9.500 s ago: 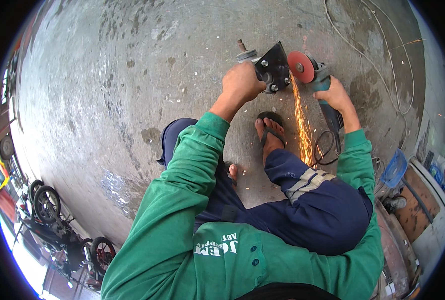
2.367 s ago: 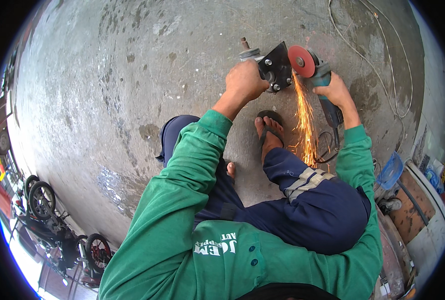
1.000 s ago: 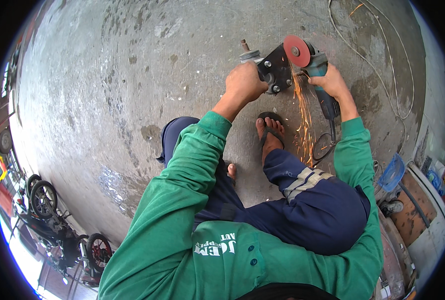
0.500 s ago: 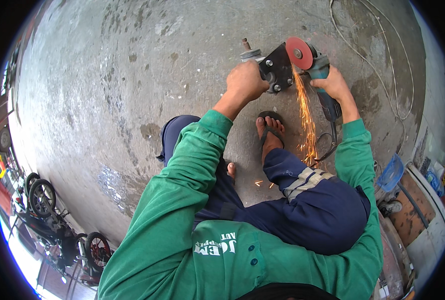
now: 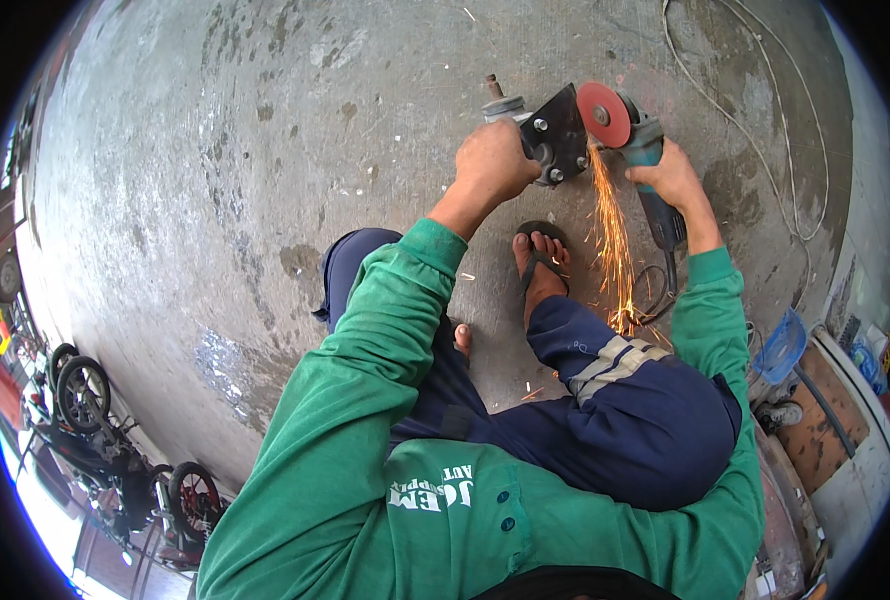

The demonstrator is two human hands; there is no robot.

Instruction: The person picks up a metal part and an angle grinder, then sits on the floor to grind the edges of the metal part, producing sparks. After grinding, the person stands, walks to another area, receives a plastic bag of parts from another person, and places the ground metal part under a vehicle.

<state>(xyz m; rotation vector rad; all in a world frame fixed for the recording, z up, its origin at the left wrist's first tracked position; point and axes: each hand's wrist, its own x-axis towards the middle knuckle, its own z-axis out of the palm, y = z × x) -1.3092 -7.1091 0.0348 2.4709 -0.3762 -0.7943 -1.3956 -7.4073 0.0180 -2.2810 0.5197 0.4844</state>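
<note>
My left hand is closed round a metal part with a black plate bolted to it, held low over the concrete. A grey round fitting with a rusty stud shows beyond my knuckles. My right hand grips a teal and black angle grinder. Its red disc is at the plate's right edge, and a stream of orange sparks pours from there toward my right leg. Whether disc and plate touch at this instant is hard to see.
My sandalled foot is just below the plate, left of the sparks. The grinder's cord curls by my right knee. A pale cable lies on the floor at right. Motorcycles stand far left; a blue plastic basket sits at right.
The grinder and its disc have shifted slightly right and down along the plate's edge. The plate has tilted a little. Sparks still stream down; both hands keep their grips.
</note>
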